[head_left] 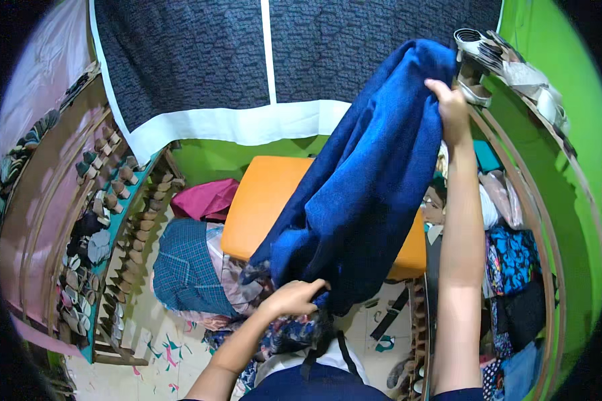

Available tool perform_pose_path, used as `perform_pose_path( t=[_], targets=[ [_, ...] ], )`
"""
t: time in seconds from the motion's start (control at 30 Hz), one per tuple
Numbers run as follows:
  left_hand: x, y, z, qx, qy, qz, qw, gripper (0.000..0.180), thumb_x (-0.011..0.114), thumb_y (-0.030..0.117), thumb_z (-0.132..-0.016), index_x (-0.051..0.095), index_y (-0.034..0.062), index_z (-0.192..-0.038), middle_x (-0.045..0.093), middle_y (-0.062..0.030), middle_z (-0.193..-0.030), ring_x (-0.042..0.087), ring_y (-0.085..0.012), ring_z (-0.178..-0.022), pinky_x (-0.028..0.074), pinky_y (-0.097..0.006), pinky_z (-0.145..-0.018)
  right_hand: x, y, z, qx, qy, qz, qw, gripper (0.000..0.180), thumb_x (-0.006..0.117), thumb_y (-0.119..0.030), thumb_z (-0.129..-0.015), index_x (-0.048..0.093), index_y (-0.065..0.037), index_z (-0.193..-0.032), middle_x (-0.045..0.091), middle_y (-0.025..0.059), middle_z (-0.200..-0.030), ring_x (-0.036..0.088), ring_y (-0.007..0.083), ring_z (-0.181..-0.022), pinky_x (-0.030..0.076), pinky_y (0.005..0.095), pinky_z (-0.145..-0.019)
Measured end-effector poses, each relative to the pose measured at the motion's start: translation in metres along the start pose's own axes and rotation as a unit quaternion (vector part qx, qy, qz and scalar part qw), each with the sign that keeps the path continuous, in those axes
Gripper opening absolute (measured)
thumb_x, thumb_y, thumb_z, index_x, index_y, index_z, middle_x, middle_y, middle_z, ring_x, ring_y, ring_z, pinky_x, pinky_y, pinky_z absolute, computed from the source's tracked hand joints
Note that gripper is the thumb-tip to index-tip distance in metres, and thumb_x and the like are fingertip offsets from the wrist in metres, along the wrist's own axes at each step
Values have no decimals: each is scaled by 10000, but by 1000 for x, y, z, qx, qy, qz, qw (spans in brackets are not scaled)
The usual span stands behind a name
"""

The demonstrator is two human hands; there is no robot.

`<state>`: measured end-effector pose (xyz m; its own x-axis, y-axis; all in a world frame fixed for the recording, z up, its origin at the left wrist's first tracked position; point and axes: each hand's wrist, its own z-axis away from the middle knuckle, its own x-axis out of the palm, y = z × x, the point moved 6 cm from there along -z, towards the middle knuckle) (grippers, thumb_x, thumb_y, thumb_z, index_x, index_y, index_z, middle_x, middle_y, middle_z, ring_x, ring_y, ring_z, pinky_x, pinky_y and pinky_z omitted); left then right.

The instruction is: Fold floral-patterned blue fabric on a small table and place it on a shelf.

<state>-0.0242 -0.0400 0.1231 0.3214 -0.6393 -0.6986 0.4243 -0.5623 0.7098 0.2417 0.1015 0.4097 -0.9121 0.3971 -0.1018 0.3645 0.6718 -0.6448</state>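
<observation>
A long blue garment [354,180] of denim-like cloth hangs stretched at a slant between my hands; its exact kind is hard to tell. My right hand [451,110], arm extended far forward, is closed on the upper end, the thumb in front and the other fingers mostly hidden. Down near my body, my left hand [297,296] is closed on the lower end, where the cloth bunches. Behind the garment is an orange flat-topped block [264,194], partly covered by it.
Wooden racks with rows of shoes [117,190] line the left side. A checked cloth bundle [190,267] and a magenta cloth [207,198] lie left of the block. Folded clothes [515,267] fill the right shelf. Dark curtains [180,60] hang ahead. Scraps [170,351] litter the floor.
</observation>
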Motion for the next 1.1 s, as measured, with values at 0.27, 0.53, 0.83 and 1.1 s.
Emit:
perform_pose_path(
  t=[0.27,0.53,0.83,1.1],
  targets=[
    [-77,-5,-97,-31,160,222,961,483,411,-69,-633,365,52,-1098,499,-142,-945,559,-208,-825,457,-313,-719,62,174,-15,158,-160,-47,973,373,593,-139,-763,484,1,-1091,557,42,-977,503,109,-859,409,247,-776],
    [-138,3,-174,24,317,292,902,742,439,-80,-626,181,80,-1304,282,-147,-1296,477,-234,-1049,406,-370,-873,72,272,63,293,-503,372,723,774,365,-647,-759,615,86,-770,586,282,-857,580,382,-849,449,407,-750],
    [64,-8,-187,-56,-90,263,959,537,481,53,-726,295,138,-1223,559,-224,-790,570,-348,-663,434,-418,-587,91,289,299,357,-607,283,651,743,485,-619,-709,536,50,-1030,551,271,-1006,554,357,-937,447,392,-785],
    [140,-23,-96,-94,-215,148,961,533,523,60,-652,357,160,-1149,563,-197,-718,559,-379,-652,408,-462,-544,73,285,318,371,-305,332,812,172,518,-208,-804,491,-68,-900,586,199,-793,559,393,-778,426,467,-668]
  ],
)
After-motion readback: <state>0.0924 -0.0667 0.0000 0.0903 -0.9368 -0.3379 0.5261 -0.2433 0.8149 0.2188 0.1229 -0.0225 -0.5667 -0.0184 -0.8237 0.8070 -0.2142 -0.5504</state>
